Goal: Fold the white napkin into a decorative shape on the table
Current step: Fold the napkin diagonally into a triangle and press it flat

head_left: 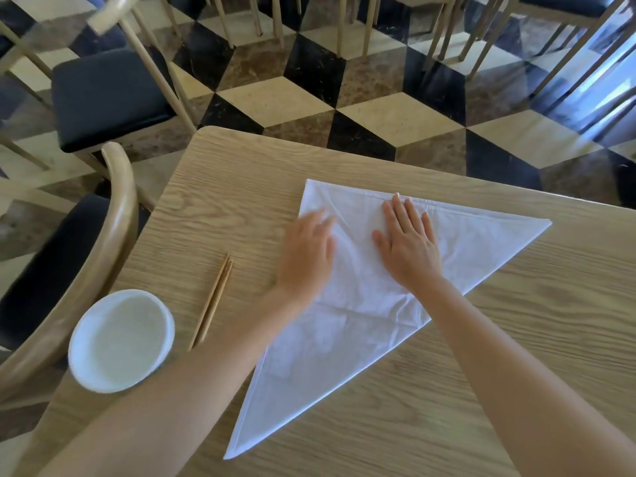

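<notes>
1 napkin triangle, left hand and right hand flat, fingers spread, on it; 1 bowl at 8 o'clock, contents unclear; 2 chopsticks on table.

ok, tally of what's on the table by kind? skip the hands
White napkin, folded to a triangle: 1
Chopsticks, lying side by side: 2
White bowl: 1
Total: 4

Light wood-grain table, white napkin flat as a triangle — mid-surface, chopstick pair to its left, white bowl near left edge.
</notes>
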{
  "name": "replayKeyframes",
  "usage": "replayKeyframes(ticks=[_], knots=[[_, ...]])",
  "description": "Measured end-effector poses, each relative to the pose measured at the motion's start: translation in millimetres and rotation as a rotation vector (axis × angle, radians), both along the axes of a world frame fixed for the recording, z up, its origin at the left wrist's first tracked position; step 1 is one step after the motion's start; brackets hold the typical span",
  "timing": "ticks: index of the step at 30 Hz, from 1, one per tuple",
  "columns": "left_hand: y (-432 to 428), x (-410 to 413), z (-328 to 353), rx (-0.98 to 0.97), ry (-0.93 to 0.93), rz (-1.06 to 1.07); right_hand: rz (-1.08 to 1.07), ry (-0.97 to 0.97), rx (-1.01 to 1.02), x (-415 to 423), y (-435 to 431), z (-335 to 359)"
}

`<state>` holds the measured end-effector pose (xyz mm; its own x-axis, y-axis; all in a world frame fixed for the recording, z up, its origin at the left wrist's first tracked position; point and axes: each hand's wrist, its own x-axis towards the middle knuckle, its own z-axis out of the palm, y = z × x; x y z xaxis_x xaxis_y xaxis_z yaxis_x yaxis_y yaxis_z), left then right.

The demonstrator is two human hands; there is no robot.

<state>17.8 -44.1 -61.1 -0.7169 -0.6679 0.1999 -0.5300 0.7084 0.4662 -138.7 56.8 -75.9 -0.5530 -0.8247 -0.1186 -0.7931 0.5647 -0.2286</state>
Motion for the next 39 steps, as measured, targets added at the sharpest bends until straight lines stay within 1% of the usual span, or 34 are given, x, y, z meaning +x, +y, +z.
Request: replayKeyframes(ticks=[2,4,7,9,10,12,14,17,19,21,23,25,27,28,29,31,34,36,39], knots=[[46.1,34.1,-12.1,-0.065,-0.111,-0.115,-0.002,0.005,0.019,-0.9,-1.3,1.3],[78.0,63.0,-21.9,-0.081,-0.219,-0.156,0.028,0.023,0.012,5.2,-1.0,5.9],[87.2,74.1,-29.0,-0.116,-0.336,-0.128,0.215,0.034,-0.087,44.5,13.0,12.5],[85.4,70.4,-26.1,-0.123,-0.403,-0.111,0.361,0.045,-0.084,73.2,33.3,5.8],[85.7,69.5,-24.8,-0.118,-0.427,-0.109,0.39,0.055,-0.059,78.4,43.2,1.1],[86.4,73.4,-25.2,-0.107,-0.448,-0.094,0.354,0.068,-0.011,65.6,54.9,-2.3],[84.3,84.7,-24.4,-0.117,-0.455,-0.068,0.25,0.087,0.002,36.5,62.7,-2.0],[82.2,114.1,-21.9,-0.119,-0.451,-0.047,0.119,0.066,0.06,-5.3,77.7,0.9],[86.1,142.4,-21.0,-0.114,-0.46,-0.042,0.092,0.074,0.137,-22.1,85.1,3.7],[97.0,161.3,-15.9,-0.129,-0.463,-0.045,0.096,0.08,0.166,-22.2,86.8,9.4],[116.7,163.7,-12.8,-0.129,-0.428,-0.09,0.179,0.114,0.108,4.7,84.9,13.5],[136.4,154.4,-13.9,-0.142,-0.417,-0.181,0.369,0.135,0.038,53.0,87.7,12.7],[146.6,148.8,-17.4,-0.14,-0.43,-0.233,0.515,0.112,0.046,93.1,101.8,5.2],[146.8,150.2,-19.0,-0.137,-0.438,-0.232,0.536,0.081,0.079,101.6,111.2,3.5],[145.5,153.5,-20.2,-0.14,-0.443,-0.221,0.526,0.06,0.102,100.9,119.4,2.0],[143.7,162.8,-19.3,-0.143,-0.454,-0.197,0.449,0.076,0.091,85.0,130.7,2.0],[146.1,178.9,-16.8,-0.102,-0.46,-0.148,0.363,0.08,0.137,59.3,140.5,6.3],[149.5,190.7,-15.5,-0.1,-0.468,-0.112,0.293,0.077,0.115,42.5,146.2,5.0],[152.3,200.1,-12.2,-0.163,-0.467,-0.092,0.155,0.05,0.148,33.3,147.1,10.9]])
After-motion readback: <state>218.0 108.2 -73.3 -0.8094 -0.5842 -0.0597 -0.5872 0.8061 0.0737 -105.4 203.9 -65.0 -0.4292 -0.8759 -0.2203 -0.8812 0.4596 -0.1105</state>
